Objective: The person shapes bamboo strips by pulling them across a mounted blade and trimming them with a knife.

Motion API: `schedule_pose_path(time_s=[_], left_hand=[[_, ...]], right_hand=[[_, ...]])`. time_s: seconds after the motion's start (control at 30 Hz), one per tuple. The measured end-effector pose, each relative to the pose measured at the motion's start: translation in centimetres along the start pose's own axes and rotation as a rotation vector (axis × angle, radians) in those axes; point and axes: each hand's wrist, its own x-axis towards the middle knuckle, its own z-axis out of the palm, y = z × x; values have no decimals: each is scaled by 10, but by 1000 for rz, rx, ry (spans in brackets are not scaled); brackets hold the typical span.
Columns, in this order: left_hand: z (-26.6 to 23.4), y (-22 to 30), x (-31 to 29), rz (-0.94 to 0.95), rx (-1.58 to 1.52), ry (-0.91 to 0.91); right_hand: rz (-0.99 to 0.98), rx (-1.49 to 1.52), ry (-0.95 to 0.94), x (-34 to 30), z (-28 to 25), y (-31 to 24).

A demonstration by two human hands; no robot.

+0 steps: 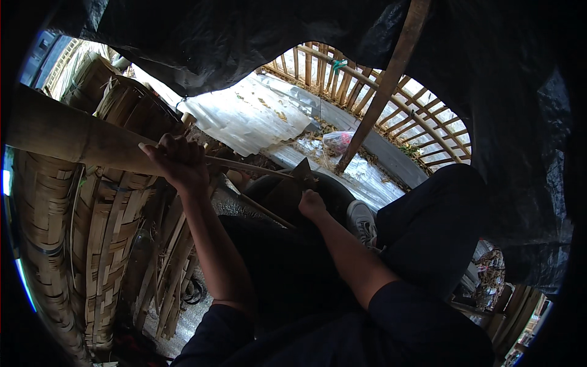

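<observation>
My left hand is closed at the end of a thick bamboo pole. A thin strip runs from this fist to the right, toward a dark, pointed blade. Whether the strip is part of the pole I cannot tell. Below the blade my right hand is closed in a fist, apparently around the knife's grip, which the fingers hide. A dark rounded thing lies in shadow behind the right hand. Another thin stick slants beneath the strip.
Woven bamboo baskets stand at the left, with split bamboo slats beside them. Black plastic sheeting hangs overhead. A slanting wooden post stands ahead, near metal sheets and a bamboo fence. My shoe is near the right hand.
</observation>
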Motion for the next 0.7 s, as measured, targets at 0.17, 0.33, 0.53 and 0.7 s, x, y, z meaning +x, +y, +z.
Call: schedule_pose_path(time_s=[0.17, 0.33, 0.53, 0.7], left_hand=[[1, 27, -6, 65, -142, -150], [-1, 31, -8, 108, -168, -133], [-6, 29, -4, 112, -122, -36], [-8, 25, -1, 93, -147, -53]], right_hand=[[17, -4, 21, -5, -17, 3], [-6, 69, -19, -8, -22, 2], [-94, -69, -175, -20, -28, 13], [104, 14, 91, -9, -27, 28]])
